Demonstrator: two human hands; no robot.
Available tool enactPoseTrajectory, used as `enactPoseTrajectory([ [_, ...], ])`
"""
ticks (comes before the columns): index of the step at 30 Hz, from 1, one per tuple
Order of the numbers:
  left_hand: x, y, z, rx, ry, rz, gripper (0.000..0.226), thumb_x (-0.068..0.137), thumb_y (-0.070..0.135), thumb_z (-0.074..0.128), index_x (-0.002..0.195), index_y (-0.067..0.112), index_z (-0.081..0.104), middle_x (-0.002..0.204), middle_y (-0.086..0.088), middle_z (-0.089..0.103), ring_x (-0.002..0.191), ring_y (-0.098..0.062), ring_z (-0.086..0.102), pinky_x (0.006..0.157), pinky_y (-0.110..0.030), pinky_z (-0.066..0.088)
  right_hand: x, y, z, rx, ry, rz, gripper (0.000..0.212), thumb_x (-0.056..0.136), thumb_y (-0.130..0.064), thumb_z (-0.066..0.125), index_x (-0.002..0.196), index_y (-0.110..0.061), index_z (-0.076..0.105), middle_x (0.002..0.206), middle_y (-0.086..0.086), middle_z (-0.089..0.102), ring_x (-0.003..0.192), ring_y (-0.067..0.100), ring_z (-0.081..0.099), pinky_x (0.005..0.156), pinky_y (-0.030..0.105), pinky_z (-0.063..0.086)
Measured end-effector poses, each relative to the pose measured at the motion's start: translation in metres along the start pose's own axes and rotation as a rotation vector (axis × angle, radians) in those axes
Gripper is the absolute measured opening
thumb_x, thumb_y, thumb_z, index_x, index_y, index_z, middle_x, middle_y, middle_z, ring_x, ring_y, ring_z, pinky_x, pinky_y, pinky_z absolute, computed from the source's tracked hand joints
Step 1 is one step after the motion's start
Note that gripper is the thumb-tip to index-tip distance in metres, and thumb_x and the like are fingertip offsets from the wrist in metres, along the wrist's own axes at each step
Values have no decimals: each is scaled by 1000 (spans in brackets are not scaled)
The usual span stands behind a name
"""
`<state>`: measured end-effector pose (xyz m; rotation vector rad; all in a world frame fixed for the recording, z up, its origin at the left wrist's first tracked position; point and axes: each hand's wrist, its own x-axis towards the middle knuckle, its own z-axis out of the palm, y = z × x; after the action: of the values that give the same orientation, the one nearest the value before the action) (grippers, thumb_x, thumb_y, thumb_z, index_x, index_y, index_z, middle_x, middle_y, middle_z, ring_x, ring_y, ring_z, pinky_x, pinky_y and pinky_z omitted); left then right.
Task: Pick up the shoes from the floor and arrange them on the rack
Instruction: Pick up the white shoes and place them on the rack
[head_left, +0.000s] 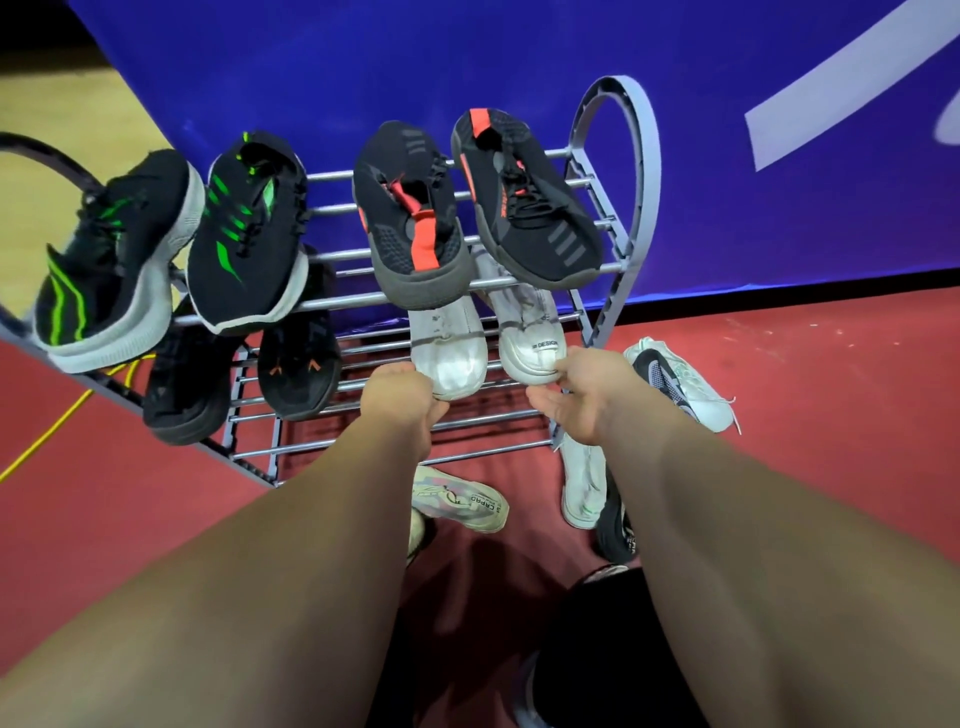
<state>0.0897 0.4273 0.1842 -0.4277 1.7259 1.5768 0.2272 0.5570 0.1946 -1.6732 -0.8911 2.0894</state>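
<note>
White shoes (449, 348), scuffed and smooth, rest on the metal-rod rack (647, 171); right hand (587, 395) pinches one heel, left hand's (400, 400) fingers are hidden.

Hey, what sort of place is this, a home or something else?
Likely an indoor sports hall or event space, not a home: a red court-like floor, a big blue banner behind the shoe rack, and wooden flooring at upper left.

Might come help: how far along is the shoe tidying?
Done: green-striped pair and red-striped pair on the top shelf, black pair on the middle shelf. In hand: left hand and right hand on the white pair. Left: pastel shoe, lone white shoe, grey-white shoe on the floor.
</note>
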Motion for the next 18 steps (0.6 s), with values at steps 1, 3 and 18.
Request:
enactPoseTrajectory([
  [1,1,2,0,30,-2,-17,21,97,-3,49,95,15,60,102,-9,68,94,-24,71,79,-30,61,-2,-2,-1,-15,5,-4,35,100,-3,53,135,-6,58,113,16,64,86,36,74,66,42,65],
  [3,0,5,0,100,-11,-32,16,96,-1,49,88,11,57,92,-4,65,92,-20,67,82,-27,57,-10,-6,-4,-41,6,-14,37,100,-4,50,137,-8,54,122,15,60,88,36,72,68,42,63],
  [18,-108,10,-27,539,-285,323,41,88,20,63,127,16,52,116,-8,59,101,-29,64,89,-45,58,-139,-11,-76,-51,104,-220,33,102,-18,56,134,-12,60,143,14,54,92,28,74,70,38,64],
])
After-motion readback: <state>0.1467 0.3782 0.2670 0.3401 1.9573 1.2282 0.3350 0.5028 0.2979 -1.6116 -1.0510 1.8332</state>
